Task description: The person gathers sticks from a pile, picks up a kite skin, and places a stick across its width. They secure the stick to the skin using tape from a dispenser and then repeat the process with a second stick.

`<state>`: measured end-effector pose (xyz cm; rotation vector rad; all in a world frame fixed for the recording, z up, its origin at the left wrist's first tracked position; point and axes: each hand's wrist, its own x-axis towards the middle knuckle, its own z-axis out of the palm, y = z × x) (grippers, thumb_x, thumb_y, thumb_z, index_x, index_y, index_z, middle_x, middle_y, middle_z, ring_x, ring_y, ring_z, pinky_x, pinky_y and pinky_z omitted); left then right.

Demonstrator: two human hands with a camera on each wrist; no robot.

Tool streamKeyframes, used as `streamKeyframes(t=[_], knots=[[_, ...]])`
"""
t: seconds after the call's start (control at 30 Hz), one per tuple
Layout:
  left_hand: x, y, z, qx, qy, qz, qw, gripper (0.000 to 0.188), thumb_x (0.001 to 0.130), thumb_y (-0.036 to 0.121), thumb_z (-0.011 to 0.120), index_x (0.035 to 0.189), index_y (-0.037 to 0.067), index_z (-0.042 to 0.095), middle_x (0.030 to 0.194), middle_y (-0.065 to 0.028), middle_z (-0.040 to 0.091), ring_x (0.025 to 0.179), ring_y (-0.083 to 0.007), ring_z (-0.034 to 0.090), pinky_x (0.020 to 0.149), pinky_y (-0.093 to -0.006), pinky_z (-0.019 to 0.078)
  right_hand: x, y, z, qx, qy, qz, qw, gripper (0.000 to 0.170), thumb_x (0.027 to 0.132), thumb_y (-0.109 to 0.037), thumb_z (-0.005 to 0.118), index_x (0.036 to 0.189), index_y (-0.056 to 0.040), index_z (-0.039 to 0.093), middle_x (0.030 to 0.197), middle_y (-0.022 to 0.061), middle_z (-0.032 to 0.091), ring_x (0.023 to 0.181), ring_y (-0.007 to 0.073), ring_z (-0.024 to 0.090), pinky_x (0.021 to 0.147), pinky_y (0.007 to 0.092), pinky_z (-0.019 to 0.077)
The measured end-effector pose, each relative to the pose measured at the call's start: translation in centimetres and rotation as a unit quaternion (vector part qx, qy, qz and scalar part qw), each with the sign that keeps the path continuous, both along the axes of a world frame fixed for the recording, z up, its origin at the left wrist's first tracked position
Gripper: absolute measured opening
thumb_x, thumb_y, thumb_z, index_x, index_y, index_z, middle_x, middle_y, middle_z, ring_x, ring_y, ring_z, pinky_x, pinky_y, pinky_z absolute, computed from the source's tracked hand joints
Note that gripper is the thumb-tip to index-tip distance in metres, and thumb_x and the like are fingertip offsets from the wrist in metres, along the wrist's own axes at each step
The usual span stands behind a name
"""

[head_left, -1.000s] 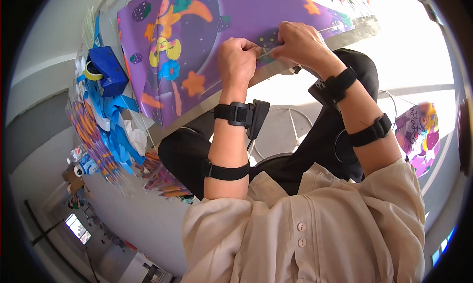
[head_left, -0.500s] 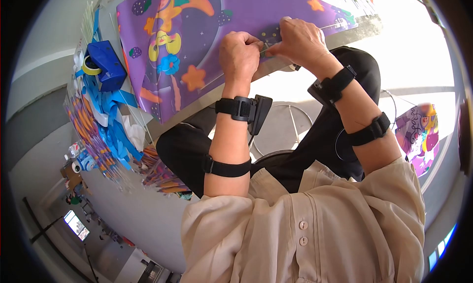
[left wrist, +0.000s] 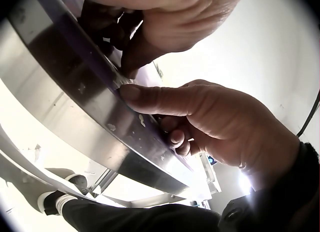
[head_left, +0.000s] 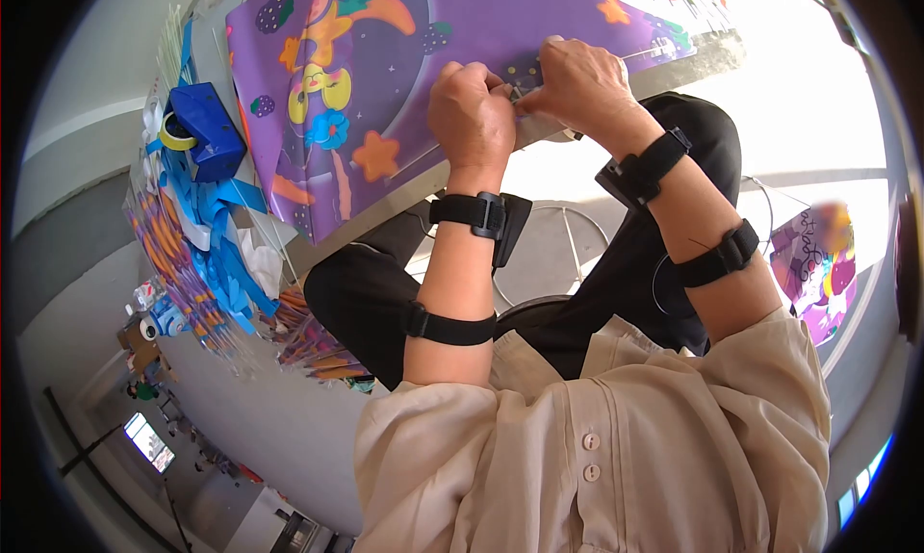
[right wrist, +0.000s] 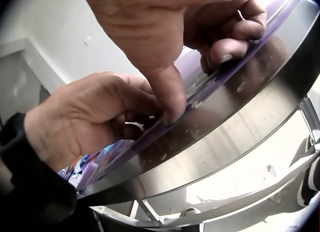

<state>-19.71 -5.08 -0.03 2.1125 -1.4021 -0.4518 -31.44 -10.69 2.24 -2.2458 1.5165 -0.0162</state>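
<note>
A purple printed sheet (head_left: 472,24) with cartoon figures and stars lies over a metal-edged table. A thin pale rod (right wrist: 201,84) runs along its near edge. My left hand (head_left: 472,115) is at that edge, thumb and curled fingers pinching the rod. Close beside it my right hand (head_left: 582,86) grips the same stretch, its thumb pressed at the sheet's edge and its other fingers bent over the sheet. In the left wrist view the two thumb tips nearly meet. Whatever small piece sits between the fingertips is mostly hidden.
At the left of the sheet is a blue tape dispenser (head_left: 207,134) with a yellow roll. Blue ribbons (head_left: 226,264) and bundles of orange-purple packets (head_left: 168,250) hang below it. The table's metal edge (left wrist: 95,99) faces my legs. Another printed sheet (head_left: 818,274) is at right.
My left hand has turned slightly at the wrist and its fingers have curled in more. Both hands stay together at the same stretch of edge.
</note>
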Motion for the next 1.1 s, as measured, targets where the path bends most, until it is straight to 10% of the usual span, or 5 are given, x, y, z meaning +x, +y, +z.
streamKeyframes(t=[0.2, 0.67, 1.1], knots=[[-0.4, 0.4, -0.9, -0.095, -0.124, -0.012, 0.988, 0.018, 0.066, 0.011, 0.074, 0.067, 0.004, 0.057, 0.071, -0.0102, 0.054, 0.068, -0.0300, 0.056, 0.061, -0.0410, 0.0438, 0.1, 0.1, -0.2, 0.002, -0.011, -0.008, 1.000, 0.047, 0.056, -0.036, 0.082, 0.082, -0.0003, 0.066, 0.081, 0.0139, 0.067, 0.079, 0.0319, 0.067, 0.067, 0.0397, 0.0530], [2.5, -2.6, 3.3, 0.237, -0.025, -0.035, 0.970, 0.035, 0.058, 0.019, 0.083, 0.079, 0.002, 0.060, 0.089, -0.0173, 0.066, 0.088, -0.0355, 0.063, 0.072, -0.0428, 0.0494, -1.2, -0.4, -0.2, 0.008, -0.089, 0.004, 0.996, 0.044, 0.059, -0.037, 0.080, 0.073, -0.0002, 0.060, 0.071, 0.0153, 0.064, 0.070, 0.0326, 0.065, 0.062, 0.0396, 0.0505], [1.7, -2.4, 2.9, 0.209, -0.069, -0.023, 0.975, 0.034, 0.062, 0.021, 0.069, 0.089, 0.000, 0.063, 0.093, -0.0213, 0.065, 0.091, -0.0376, 0.062, 0.078, -0.0429, 0.0497, 0.3, -2.1, 0.4, 0.047, -0.038, -0.048, 0.997, 0.037, 0.062, -0.030, 0.077, 0.082, 0.0005, 0.068, 0.077, 0.0170, 0.067, 0.074, 0.0346, 0.066, 0.065, 0.0398, 0.0513]])
